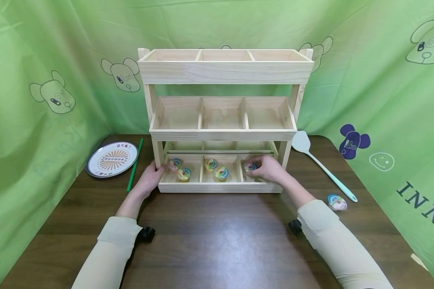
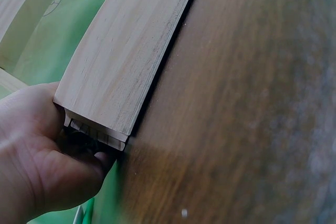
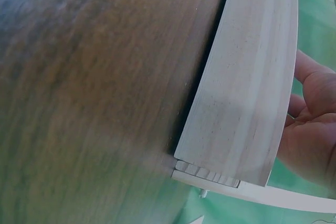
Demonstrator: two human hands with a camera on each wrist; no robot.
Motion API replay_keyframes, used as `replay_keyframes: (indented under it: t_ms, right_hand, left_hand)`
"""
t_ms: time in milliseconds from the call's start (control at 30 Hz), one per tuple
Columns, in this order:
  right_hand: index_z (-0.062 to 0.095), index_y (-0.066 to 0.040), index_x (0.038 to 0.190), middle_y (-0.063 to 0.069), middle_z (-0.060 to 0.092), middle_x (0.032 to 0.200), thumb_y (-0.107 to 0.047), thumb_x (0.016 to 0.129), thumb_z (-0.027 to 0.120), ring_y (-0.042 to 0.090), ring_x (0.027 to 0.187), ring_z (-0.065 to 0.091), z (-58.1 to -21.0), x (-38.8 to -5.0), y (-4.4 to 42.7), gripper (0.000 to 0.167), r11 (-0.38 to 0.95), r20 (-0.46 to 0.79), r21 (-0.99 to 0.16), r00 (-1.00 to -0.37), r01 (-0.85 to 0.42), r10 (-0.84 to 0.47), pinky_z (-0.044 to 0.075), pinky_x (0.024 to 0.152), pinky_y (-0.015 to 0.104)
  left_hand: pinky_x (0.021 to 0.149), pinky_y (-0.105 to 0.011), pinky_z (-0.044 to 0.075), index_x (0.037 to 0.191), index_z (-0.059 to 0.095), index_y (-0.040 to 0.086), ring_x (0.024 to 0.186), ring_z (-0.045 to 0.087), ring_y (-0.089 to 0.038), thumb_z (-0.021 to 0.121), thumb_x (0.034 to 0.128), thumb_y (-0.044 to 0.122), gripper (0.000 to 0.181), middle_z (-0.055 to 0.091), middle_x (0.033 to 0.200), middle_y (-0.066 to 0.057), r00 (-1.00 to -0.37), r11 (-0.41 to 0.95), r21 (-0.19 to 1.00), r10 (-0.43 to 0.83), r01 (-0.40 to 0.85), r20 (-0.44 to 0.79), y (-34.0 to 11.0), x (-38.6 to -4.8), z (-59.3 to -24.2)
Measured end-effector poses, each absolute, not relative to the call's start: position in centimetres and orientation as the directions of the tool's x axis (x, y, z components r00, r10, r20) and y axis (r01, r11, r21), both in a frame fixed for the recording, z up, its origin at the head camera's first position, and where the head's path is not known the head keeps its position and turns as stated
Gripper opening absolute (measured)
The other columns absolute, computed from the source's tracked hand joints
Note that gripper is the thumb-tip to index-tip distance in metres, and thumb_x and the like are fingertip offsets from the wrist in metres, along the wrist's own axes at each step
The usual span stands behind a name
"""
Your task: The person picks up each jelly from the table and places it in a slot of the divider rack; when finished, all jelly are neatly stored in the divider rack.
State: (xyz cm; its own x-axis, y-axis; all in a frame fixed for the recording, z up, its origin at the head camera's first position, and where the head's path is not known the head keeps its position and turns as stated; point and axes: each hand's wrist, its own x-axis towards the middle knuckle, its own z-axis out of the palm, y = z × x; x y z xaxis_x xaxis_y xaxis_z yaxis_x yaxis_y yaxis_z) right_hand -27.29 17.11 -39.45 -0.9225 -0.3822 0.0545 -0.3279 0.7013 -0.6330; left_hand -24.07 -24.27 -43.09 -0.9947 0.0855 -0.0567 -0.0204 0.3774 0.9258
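Note:
A three-tier wooden shelf (image 1: 222, 135) stands on the table, each tier split into three compartments. In the bottom tier, two jelly cups (image 1: 183, 174) lie in the left compartment and two more jelly cups (image 1: 222, 173) in the middle one. My right hand (image 1: 269, 169) pinches another jelly cup (image 1: 250, 166) inside the bottom right compartment; in the right wrist view the front board hides that cup and the fingertips. My left hand (image 1: 151, 178) grips the left end of the bottom tier, and the left wrist view shows the hand (image 2: 58, 156) around its corner.
One jelly cup (image 1: 337, 202) lies on the table at the right, near a pale spatula (image 1: 325, 166). To the left are a patterned plate (image 1: 113, 159) and a green stick (image 1: 135, 164). Green printed cloth (image 1: 217, 24) hangs behind and at both sides.

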Motion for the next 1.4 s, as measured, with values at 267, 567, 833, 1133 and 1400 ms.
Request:
replay_keyframes:
  t_ms: [267, 567, 833, 1133, 1400]
  right_hand:
    - [0.075, -0.002, 0.110, 0.007, 0.074, 0.094, -0.018, 0.080, 0.083, 0.022, 0.089, 0.066, -39.6, -27.4, 16.6, 0.035, 0.726, 0.037, -0.612, -0.928, -0.314, -0.370, 0.052, 0.084, 0.042]
    - [0.070, -0.001, 0.125, 0.012, 0.073, 0.103, -0.022, 0.081, 0.082, 0.027, 0.095, 0.066, -39.4, -27.5, 16.1, 0.050, 0.750, -0.015, -0.615, -0.947, -0.245, -0.322, 0.051, 0.088, 0.044]
    - [0.069, 0.000, 0.127, 0.015, 0.073, 0.108, -0.020, 0.081, 0.081, 0.029, 0.100, 0.067, -39.6, -27.8, 15.8, 0.052, 0.735, -0.003, -0.633, -0.949, -0.242, -0.315, 0.052, 0.089, 0.044]
    - [0.066, 0.000, 0.129, 0.017, 0.072, 0.112, -0.020, 0.080, 0.081, 0.033, 0.104, 0.066, -39.7, -28.0, 15.7, 0.055, 0.727, 0.005, -0.645, -0.952, -0.236, -0.305, 0.052, 0.092, 0.046]
    - [0.062, 0.000, 0.133, 0.020, 0.069, 0.117, -0.023, 0.080, 0.082, 0.036, 0.110, 0.063, -39.8, -28.0, 16.0, 0.061, 0.726, 0.013, -0.643, -0.952, -0.242, -0.306, 0.051, 0.094, 0.046]
  left_hand:
    - [0.117, -0.057, 0.025, 0.159, 0.012, -0.005, 0.145, 0.027, -0.045, 0.040, 0.1083, 0.024, 0.065, 0.024, 0.158, -0.033, -0.995, 0.380, 0.925, 0.080, -0.025, -0.060, -24.2, -24.0, -43.2]
    - [0.117, -0.057, 0.024, 0.159, 0.012, -0.004, 0.145, 0.027, -0.044, 0.040, 0.1085, 0.024, 0.065, 0.024, 0.159, -0.033, -0.995, 0.388, 0.921, 0.078, -0.022, -0.056, -24.3, -24.1, -43.2]
    - [0.118, -0.058, 0.022, 0.158, 0.010, -0.007, 0.146, 0.024, -0.046, 0.039, 0.1087, 0.020, 0.063, 0.021, 0.158, -0.035, -0.994, 0.374, 0.927, 0.087, -0.030, -0.067, -24.1, -23.5, -42.0]
    - [0.118, -0.057, 0.023, 0.159, 0.012, -0.005, 0.145, 0.026, -0.046, 0.040, 0.1086, 0.021, 0.063, 0.023, 0.158, -0.034, -0.996, 0.392, 0.920, 0.077, -0.013, -0.046, -24.4, -24.0, -43.1]
    - [0.117, -0.057, 0.025, 0.159, 0.014, -0.004, 0.144, 0.028, -0.045, 0.041, 0.1083, 0.024, 0.064, 0.025, 0.158, -0.033, -0.996, 0.388, 0.922, 0.070, -0.017, -0.048, -24.3, -24.2, -43.2]
